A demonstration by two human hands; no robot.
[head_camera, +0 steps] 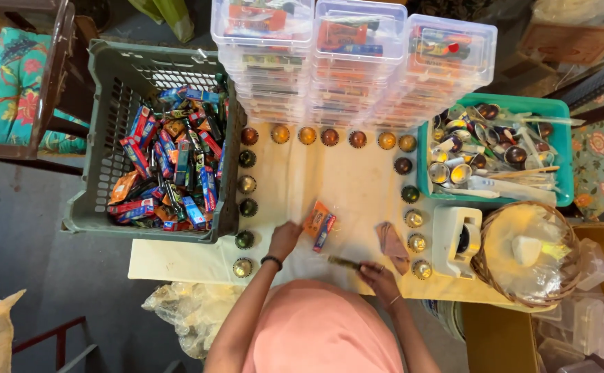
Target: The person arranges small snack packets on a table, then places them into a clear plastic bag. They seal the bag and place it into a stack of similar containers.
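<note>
orange packet [316, 218] lies just beyond left hand [285, 238] grip.

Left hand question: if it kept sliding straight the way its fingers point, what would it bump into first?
The left hand points up and to the right across the table. First it would probably meet the small orange packet, with the blue and red packet right beside it. They lie almost at its fingertips.

One head camera looks straight down (from high above) at the table [357, 186].
</note>
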